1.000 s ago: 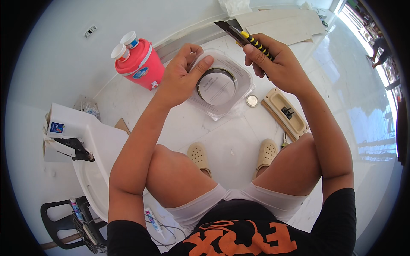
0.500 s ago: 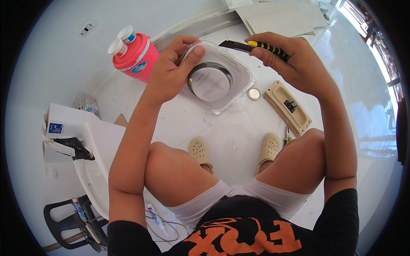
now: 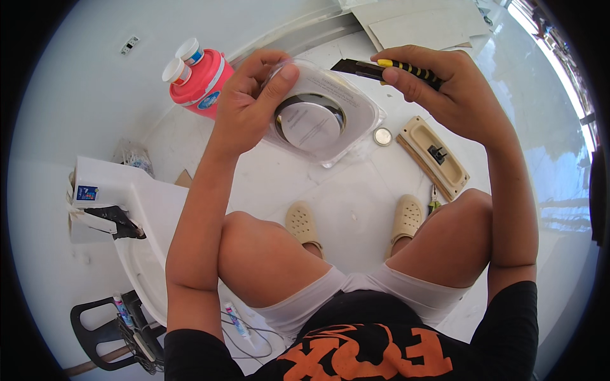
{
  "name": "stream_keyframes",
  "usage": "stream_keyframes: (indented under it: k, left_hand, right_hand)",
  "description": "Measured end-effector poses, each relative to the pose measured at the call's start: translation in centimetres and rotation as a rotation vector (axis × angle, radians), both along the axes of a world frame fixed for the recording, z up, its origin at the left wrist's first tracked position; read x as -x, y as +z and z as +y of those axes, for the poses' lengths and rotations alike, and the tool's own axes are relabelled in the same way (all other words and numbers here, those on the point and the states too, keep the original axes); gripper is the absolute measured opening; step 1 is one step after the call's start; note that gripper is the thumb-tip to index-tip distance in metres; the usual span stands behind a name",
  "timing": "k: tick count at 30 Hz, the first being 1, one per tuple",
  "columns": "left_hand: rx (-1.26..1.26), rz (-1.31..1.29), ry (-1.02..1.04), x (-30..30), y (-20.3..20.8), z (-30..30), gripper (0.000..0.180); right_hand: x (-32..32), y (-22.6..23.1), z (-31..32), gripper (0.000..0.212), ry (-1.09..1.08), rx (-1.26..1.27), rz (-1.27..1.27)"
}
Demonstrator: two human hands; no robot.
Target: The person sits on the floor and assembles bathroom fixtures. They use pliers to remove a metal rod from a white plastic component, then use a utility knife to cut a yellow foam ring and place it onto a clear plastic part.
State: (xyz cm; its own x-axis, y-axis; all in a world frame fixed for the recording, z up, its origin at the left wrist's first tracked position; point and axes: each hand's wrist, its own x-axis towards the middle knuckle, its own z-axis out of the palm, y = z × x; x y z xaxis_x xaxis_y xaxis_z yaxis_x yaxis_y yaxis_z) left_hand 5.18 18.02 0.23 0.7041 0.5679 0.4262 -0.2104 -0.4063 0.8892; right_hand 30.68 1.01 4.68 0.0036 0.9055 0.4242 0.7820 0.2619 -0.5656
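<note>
Right hand (image 3: 454, 95) (thumb forward) points a utility knife (image 3: 412, 68) left.

Black utility knife (image 3: 413, 69) (yellow-striped).

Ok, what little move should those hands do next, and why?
Probably ease the cutter in the right grip toward the upper edge of the clear plastic pack. Its blade is out and points that way, while the left grip holds the pack near its upper left corner.
</note>
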Motion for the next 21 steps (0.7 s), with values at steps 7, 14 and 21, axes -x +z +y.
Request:
stream_keyframes:
  k: [7, 14, 21]
  left_hand:
    - [-0.065, -0.063, -0.146, 1.0, 0.1, 0.6, 0.028]
    - [-0.258, -0.062, -0.178, 2.1, 1.8, 0.3, 0.035]
    - [-0.436, -0.067, -0.171, 2.2, 3.3, -0.7, 0.041]
  right_hand:
    - [0.9, 1.1, -1.3, 0.032, 0.027, 0.019, -0.036]
    - [1.2, 1.9, -2.0, 0.032, 0.097, 0.013, -0.017]
    - [1.0, 2.5, -2.8, 0.034, 0.189, -0.133, -0.076]
